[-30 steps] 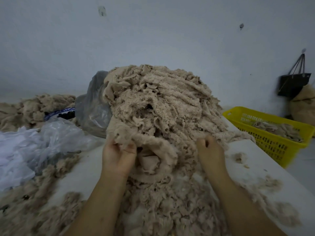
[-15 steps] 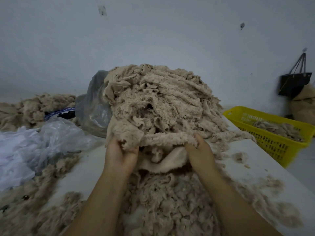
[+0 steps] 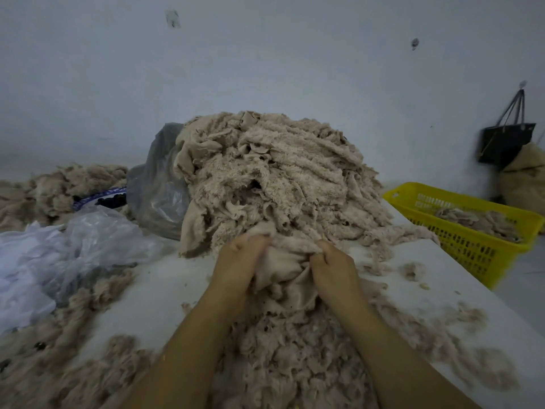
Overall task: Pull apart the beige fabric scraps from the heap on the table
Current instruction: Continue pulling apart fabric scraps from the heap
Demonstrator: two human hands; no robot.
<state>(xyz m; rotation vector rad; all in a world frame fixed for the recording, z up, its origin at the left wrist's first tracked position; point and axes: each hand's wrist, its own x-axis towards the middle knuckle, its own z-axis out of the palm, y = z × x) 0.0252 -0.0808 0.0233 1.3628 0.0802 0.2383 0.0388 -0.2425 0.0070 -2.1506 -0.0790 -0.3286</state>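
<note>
A pale, bare wall (image 3: 265,69) stood behind a white table (image 3: 165,290) strewn with beige fluff. The heap (image 3: 271,178) of beige scraps rose at the table's far middle, leaning against a grey bag (image 3: 156,190) on its left. Clear plastic (image 3: 88,243) lay crumpled at the left edge, and a yellow basket (image 3: 472,249) holding a few scraps sat off the table's right side.

At the heap's near foot, the left hand (image 3: 236,264) and right hand (image 3: 333,264) were close together on one scrap (image 3: 283,261). Both had their fingers curled into the cloth and gripped it firmly, with the smooth backing bunched between them. The scrap's far edge ran under the heap's fleecy layers, so it looked only partly freed.

To do this step well, the pull would probably need to go two ways: the hands drawing apart, left and right, while also coming toward the near edge. A grip deep in the cloth, rather than on the pile alone, should keep fibres from tearing out. A slow, steady pull seemed wiser than a jerk, since the tall heap overhung the hands and could slump forward. Already-shredded fluff (image 3: 289,355) lay just below the wrists, so freed pieces could simply drop there.
</note>
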